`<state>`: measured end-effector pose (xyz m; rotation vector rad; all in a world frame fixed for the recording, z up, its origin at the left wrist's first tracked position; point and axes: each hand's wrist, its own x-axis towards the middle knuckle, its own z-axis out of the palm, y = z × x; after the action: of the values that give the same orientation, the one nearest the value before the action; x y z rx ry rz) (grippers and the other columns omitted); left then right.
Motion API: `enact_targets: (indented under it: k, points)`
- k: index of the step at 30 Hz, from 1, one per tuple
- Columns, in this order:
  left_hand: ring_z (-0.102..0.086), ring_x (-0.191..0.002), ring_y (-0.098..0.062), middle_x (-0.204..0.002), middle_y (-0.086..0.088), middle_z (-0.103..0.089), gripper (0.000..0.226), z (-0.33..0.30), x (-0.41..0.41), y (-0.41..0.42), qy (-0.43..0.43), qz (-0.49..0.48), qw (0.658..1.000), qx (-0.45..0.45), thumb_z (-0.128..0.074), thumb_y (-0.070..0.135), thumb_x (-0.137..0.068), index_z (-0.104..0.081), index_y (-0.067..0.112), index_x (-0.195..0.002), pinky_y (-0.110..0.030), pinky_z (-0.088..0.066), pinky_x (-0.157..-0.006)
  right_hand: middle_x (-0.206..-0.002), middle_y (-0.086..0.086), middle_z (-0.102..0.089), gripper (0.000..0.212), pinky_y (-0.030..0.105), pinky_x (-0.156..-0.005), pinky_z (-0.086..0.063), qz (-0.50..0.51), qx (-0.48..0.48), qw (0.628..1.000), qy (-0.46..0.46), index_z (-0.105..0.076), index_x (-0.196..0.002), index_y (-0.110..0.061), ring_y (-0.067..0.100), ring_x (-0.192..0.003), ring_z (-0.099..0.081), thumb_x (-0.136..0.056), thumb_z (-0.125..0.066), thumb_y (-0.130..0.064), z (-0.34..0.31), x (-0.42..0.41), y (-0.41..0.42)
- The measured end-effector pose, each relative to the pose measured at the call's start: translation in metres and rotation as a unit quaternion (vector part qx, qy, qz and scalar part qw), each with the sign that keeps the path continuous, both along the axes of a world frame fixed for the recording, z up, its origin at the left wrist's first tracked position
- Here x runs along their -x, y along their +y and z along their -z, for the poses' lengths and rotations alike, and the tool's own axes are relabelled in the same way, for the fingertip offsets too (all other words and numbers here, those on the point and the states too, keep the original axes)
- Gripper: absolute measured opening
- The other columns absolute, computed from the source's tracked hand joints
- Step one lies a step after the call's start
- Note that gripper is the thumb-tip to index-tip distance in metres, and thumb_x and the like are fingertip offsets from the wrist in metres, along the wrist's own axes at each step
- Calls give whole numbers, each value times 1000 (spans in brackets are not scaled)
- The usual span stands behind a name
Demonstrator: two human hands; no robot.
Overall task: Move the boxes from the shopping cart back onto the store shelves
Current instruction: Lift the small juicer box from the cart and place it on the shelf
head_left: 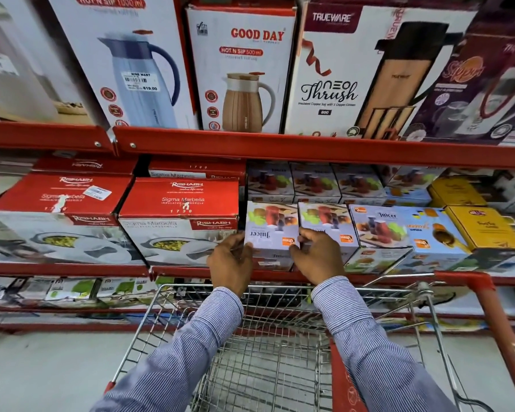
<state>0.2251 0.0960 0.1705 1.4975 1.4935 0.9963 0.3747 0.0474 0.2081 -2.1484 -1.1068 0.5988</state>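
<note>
A small pale-purple juicer box [270,226] sits on the middle red shelf [399,276], upside down so its lettering reads inverted. My left hand [231,263] grips its left side and my right hand [317,255] grips its right side. The box stands between a red Rishabh casserole box [179,217] on its left and another juicer box [329,223] on its right. Below my arms the wire shopping cart [268,346] shows a bare mesh basket with no boxes visible in it.
More juicer boxes [379,226] and yellow boxes [485,227] fill the shelf to the right. Tall flask boxes [241,72] line the upper shelf. Small packs [72,289] lie on the lower shelf. The cart's red handle [494,316] is at the right.
</note>
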Motion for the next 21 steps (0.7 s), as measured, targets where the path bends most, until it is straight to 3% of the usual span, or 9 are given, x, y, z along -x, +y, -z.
enact_targets:
  k: [4,6,7,8,10,11,15,21]
  points:
    - [-72,-78,-16,-94,-5,-79,25,-3,-5,4,8,-20,1000,6,-67,20,-88,-73,15,-112,-27,-57,-80,-68,9,-62,22,34,-64,-55,-56,54,988,-131,-60,-75,-9,28,-67,-62,-80,-63,-30,-11,1,8]
    - [-69,-71,-14,-88,-5,-79,25,-5,-6,6,13,-31,999,9,-68,21,-87,-74,16,-110,-30,-59,-80,-70,4,-58,19,30,-60,-47,-74,65,981,-167,-56,-72,-16,27,-70,-61,-78,-65,-32,-16,-3,13]
    - [-68,-68,-13,-85,-5,-79,25,-6,-6,6,15,-35,999,8,-68,21,-86,-74,17,-110,-31,-60,-79,-81,5,-61,17,31,-65,-48,-90,71,976,-183,-61,-83,-19,28,-79,-62,-77,-67,-33,-19,-6,17]
    - [-68,-67,-14,-84,-5,-79,25,-6,-6,6,16,-38,999,7,-68,21,-86,-74,17,-109,-32,-60,-80,-99,8,-63,33,34,-75,-50,-116,85,968,-204,-63,-104,-19,31,-94,-61,-76,-69,-36,-21,-11,21]
    - [-70,-70,-14,-86,-5,-80,25,-7,-6,6,25,-38,999,3,-68,21,-85,-75,18,-109,-31,-60,-82,-136,11,-49,78,42,-99,-42,-191,132,939,-252,-43,-139,-17,35,-124,-45,-72,-72,-46,-24,-23,34]
    - [-70,-70,-13,-87,-5,-80,25,-7,-6,6,29,-37,999,2,-68,20,-85,-75,19,-109,-30,-59,-83,-147,8,-40,94,45,-106,-36,-218,149,925,-275,-32,-145,-17,35,-133,-35,-68,-73,-51,-25,-29,41]
    - [-60,-58,-1,-90,-2,-80,27,-8,-6,6,33,-34,999,19,-68,21,-86,-74,22,-112,-18,-52,-77,-161,1,-18,123,56,-114,-22,-296,223,881,-295,-15,-150,-18,34,-146,-13,-55,-78,-63,-25,-46,63]
    - [-57,-56,1,-92,-3,-80,25,-10,-6,7,25,-37,999,28,-68,23,-86,-74,22,-110,-20,-55,-80,-159,2,-27,121,55,-115,-19,-311,201,880,-297,-23,-149,-20,32,-145,-22,-51,-82,-60,-25,-53,69]
